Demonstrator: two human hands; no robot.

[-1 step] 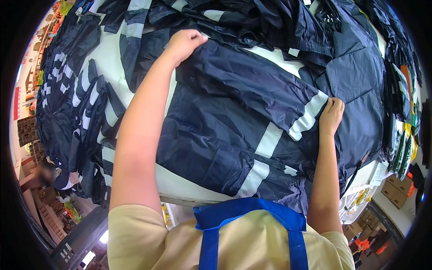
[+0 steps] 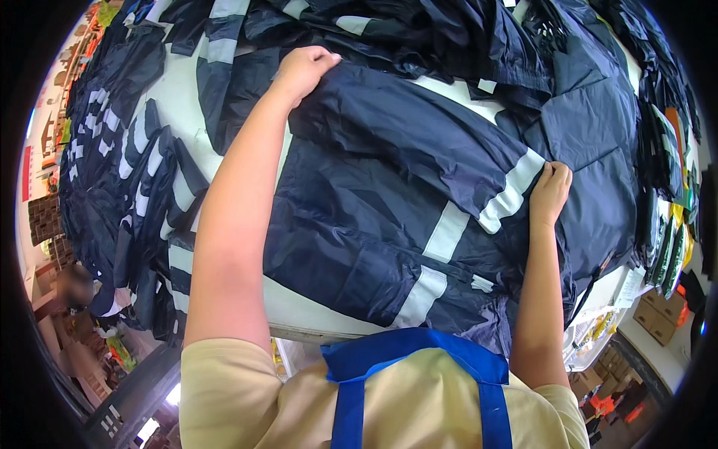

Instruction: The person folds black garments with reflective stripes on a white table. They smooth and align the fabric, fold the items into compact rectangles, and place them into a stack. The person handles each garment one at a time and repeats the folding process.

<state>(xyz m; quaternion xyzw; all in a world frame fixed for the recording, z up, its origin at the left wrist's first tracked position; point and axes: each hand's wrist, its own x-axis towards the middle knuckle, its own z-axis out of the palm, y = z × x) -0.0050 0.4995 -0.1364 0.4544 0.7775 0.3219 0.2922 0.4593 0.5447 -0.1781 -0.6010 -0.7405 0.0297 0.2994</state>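
A dark navy garment (image 2: 351, 179) of thin, shiny cloth lies spread on the table before me, with pale grey bands (image 2: 447, 232) across it. One long tube-shaped part (image 2: 419, 127), a sleeve or a leg, lies slantwise over the rest. My left hand (image 2: 305, 73) pinches its far left edge, fingers closed. At its right end, my right hand (image 2: 550, 193) grips the corner of the banded hem (image 2: 514, 191) between thumb and fingers. The fingertips of both hands are partly hidden by the cloth.
More navy garments with pale bands lie heaped at the far side (image 2: 449, 37), on the left (image 2: 127, 187) and at the right (image 2: 591, 120). Pale tabletop (image 2: 321, 305) shows between them. Cardboard boxes (image 2: 657, 318) stand lower right. A blurred person (image 2: 112, 299) is at the left.
My left hand has shifted slightly left and away from me, drawing the cloth edge with it. My right hand stays at the hem.
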